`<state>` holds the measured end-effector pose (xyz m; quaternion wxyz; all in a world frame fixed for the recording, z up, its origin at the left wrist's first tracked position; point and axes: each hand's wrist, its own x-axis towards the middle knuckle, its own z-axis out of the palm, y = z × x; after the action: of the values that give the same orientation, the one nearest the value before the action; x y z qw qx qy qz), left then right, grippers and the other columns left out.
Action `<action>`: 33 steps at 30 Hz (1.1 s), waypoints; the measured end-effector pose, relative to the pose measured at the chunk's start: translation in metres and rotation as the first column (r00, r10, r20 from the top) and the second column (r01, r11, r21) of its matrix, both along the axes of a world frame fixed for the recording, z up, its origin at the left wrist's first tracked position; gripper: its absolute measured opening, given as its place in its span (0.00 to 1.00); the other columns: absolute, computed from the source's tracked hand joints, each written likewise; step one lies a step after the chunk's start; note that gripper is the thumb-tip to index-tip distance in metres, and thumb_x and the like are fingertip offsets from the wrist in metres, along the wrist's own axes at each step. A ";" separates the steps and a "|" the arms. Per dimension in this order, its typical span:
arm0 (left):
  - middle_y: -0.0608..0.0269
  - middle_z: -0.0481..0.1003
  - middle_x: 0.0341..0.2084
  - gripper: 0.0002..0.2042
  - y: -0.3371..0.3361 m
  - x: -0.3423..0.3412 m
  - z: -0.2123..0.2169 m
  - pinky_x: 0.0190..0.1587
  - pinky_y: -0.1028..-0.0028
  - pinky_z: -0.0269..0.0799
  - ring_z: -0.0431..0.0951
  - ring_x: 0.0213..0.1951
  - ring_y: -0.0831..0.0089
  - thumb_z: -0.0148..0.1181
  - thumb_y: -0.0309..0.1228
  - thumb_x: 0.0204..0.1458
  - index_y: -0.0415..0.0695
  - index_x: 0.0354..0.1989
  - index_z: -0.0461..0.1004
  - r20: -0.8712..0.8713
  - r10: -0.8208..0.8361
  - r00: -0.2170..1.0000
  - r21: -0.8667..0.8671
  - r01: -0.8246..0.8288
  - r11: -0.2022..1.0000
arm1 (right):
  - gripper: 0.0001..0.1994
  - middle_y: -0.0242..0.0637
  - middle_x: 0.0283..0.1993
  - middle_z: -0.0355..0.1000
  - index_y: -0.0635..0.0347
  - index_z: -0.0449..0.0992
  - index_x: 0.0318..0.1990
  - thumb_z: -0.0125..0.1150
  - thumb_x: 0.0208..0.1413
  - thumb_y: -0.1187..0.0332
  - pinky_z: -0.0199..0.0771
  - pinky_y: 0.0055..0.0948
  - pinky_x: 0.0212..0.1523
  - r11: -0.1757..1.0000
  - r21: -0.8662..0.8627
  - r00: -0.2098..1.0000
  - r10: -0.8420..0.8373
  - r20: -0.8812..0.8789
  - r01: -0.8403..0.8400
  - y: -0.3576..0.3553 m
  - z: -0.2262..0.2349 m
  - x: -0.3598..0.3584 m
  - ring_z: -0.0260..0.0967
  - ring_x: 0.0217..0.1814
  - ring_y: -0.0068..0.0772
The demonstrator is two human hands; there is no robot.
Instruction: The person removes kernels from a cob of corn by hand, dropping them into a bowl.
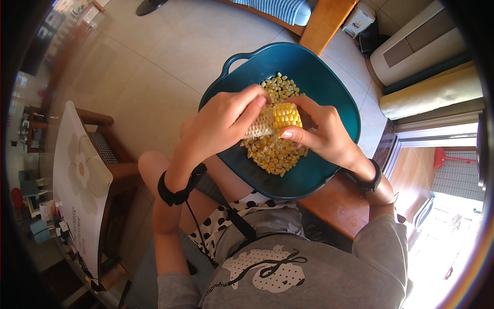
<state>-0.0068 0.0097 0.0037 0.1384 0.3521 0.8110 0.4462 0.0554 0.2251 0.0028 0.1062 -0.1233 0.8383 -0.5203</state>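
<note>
Two hands meet over the basin's middle, both on or beside one corn cob (pixel 287 116). The right hand (pixel 324 129), at three o'clock, pinches the cob's still-kernelled end between thumb and fingers, probably to steady it. The left hand (pixel 230 119), at nine o'clock, has its thumb and forefinger drawn together along the cob's upper edge, by the stripped part — whether they grip the cob or a loosened kernel is hidden, so I cannot tell.

Below the cob, loose kernels (pixel 275 158) lie heaped in the teal basin (pixel 337 85); holding the cob above them likely lets whatever drops stay inside. The basin, its looped handle (pixel 226 66) at eleven o'clock, sits over the lap, seemingly to keep it within easy reach.

Further out, reddish wood (pixel 342 206) shows at five o'clock, a flower-printed cloth (pixel 82 172) between eight and nine, and pale floor tiles (pixel 159 46) toward ten.
</note>
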 end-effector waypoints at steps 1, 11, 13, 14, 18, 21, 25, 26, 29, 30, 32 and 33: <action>0.55 0.71 0.22 0.10 0.001 -0.001 -0.005 0.31 0.74 0.66 0.73 0.26 0.71 0.43 0.28 0.61 0.36 0.40 0.70 -0.013 0.061 0.998 0.052 -0.060 0.997 | 0.27 0.36 0.29 0.73 0.69 0.66 0.51 0.65 0.51 0.57 0.70 0.20 0.27 1.000 0.002 1.000 0.001 -0.010 -0.001 0.000 -0.001 0.000 0.70 0.26 0.18; 0.53 0.74 0.31 0.13 -0.002 -0.003 -0.005 0.33 0.71 0.69 0.75 0.32 0.66 0.55 0.35 0.56 0.36 0.40 0.71 -0.375 0.012 0.927 0.150 0.048 0.988 | 0.29 0.35 0.28 0.74 0.69 0.66 0.50 0.66 0.50 0.55 0.70 0.19 0.26 0.999 -0.007 0.999 -0.032 -0.043 0.031 -0.001 0.000 -0.001 0.70 0.23 0.19; 0.52 0.74 0.24 0.21 -0.002 -0.001 0.001 0.30 0.71 0.69 0.75 0.26 0.65 0.62 0.44 0.50 0.35 0.40 0.72 -0.134 -0.170 0.976 -0.105 0.157 0.982 | 0.29 0.36 0.29 0.74 0.69 0.66 0.51 0.66 0.49 0.54 0.70 0.20 0.28 0.999 -0.039 0.998 -0.030 -0.054 0.028 0.000 0.000 0.001 0.71 0.25 0.21; 0.52 0.72 0.20 0.25 -0.001 -0.002 -0.002 0.28 0.72 0.68 0.74 0.21 0.65 0.64 0.47 0.47 0.34 0.39 0.72 -0.139 -0.169 0.976 -0.063 0.162 0.985 | 0.30 0.37 0.31 0.74 0.69 0.66 0.51 0.66 0.49 0.53 0.71 0.21 0.29 0.997 -0.071 0.997 -0.029 -0.066 0.024 0.000 0.000 0.001 0.72 0.26 0.22; 0.53 0.73 0.21 0.25 -0.005 -0.005 -0.003 0.27 0.74 0.67 0.73 0.21 0.69 0.63 0.47 0.48 0.33 0.40 0.72 -0.028 -0.178 0.984 -0.001 0.178 0.984 | 0.31 0.40 0.39 0.74 0.68 0.66 0.51 0.68 0.46 0.54 0.73 0.24 0.36 0.997 0.072 0.983 0.042 -0.177 -0.029 0.001 0.004 0.001 0.74 0.34 0.26; 0.54 0.73 0.16 0.22 -0.004 -0.004 -0.006 0.23 0.71 0.65 0.72 0.18 0.67 0.59 0.49 0.52 0.37 0.34 0.74 -0.001 -0.174 0.985 0.112 0.173 0.979 | 0.32 0.41 0.47 0.72 0.66 0.66 0.52 0.71 0.43 0.57 0.73 0.28 0.44 0.998 0.033 0.945 0.058 -0.321 -0.050 -0.003 0.000 0.000 0.74 0.43 0.30; 0.57 0.72 0.15 0.18 -0.002 -0.003 -0.004 0.22 0.72 0.64 0.69 0.16 0.71 0.55 0.43 0.55 0.37 0.35 0.74 0.089 -0.177 0.980 0.159 0.162 0.974 | 0.31 0.37 0.34 0.70 0.62 0.68 0.51 0.73 0.42 0.57 0.64 0.20 0.22 0.999 0.020 0.892 0.036 -0.451 -0.030 -0.003 -0.007 -0.002 0.63 0.21 0.20; 0.58 0.71 0.15 0.16 -0.003 -0.003 -0.003 0.22 0.72 0.64 0.69 0.16 0.72 0.53 0.41 0.56 0.37 0.35 0.74 0.168 -0.167 0.972 0.138 0.145 0.980 | 0.31 0.37 0.33 0.70 0.62 0.68 0.51 0.72 0.42 0.57 0.64 0.19 0.22 1.000 0.002 0.893 0.022 -0.449 -0.024 -0.003 -0.008 -0.002 0.63 0.21 0.19; 0.57 0.70 0.14 0.15 -0.005 -0.004 -0.001 0.23 0.72 0.64 0.70 0.17 0.69 0.50 0.39 0.58 0.38 0.36 0.74 0.131 -0.181 0.975 0.091 0.170 0.981 | 0.33 0.42 0.50 0.71 0.66 0.65 0.53 0.73 0.41 0.63 0.73 0.29 0.48 0.997 0.074 0.960 0.054 -0.275 -0.035 -0.002 0.001 0.001 0.74 0.46 0.33; 0.57 0.70 0.14 0.15 -0.005 -0.004 -0.001 0.23 0.72 0.64 0.70 0.17 0.69 0.50 0.39 0.58 0.38 0.36 0.74 0.131 -0.182 0.975 0.092 0.171 0.981 | 0.33 0.42 0.50 0.71 0.66 0.65 0.53 0.73 0.41 0.63 0.73 0.29 0.48 0.997 0.075 0.960 0.054 -0.275 -0.034 -0.002 0.002 0.002 0.74 0.46 0.33; 0.56 0.70 0.15 0.13 -0.005 -0.004 0.001 0.23 0.71 0.64 0.71 0.18 0.66 0.47 0.36 0.58 0.38 0.36 0.73 0.119 -0.183 0.976 0.103 0.171 0.980 | 0.32 0.42 0.50 0.70 0.67 0.65 0.53 0.74 0.42 0.65 0.72 0.28 0.49 0.999 0.011 0.976 0.043 -0.215 -0.042 -0.001 0.005 0.001 0.73 0.47 0.32; 0.56 0.70 0.15 0.13 -0.006 -0.004 0.002 0.23 0.71 0.64 0.71 0.18 0.66 0.47 0.36 0.58 0.38 0.36 0.73 0.115 -0.182 0.977 0.105 0.170 0.980 | 0.32 0.42 0.50 0.70 0.67 0.65 0.53 0.74 0.42 0.65 0.72 0.28 0.49 0.999 0.013 0.975 0.044 -0.219 -0.043 -0.001 0.006 0.001 0.73 0.47 0.32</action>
<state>-0.0112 0.0038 0.0054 0.2107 0.4005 0.7445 0.4908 0.0560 0.2246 0.0088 0.0250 -0.1978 0.8441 -0.4977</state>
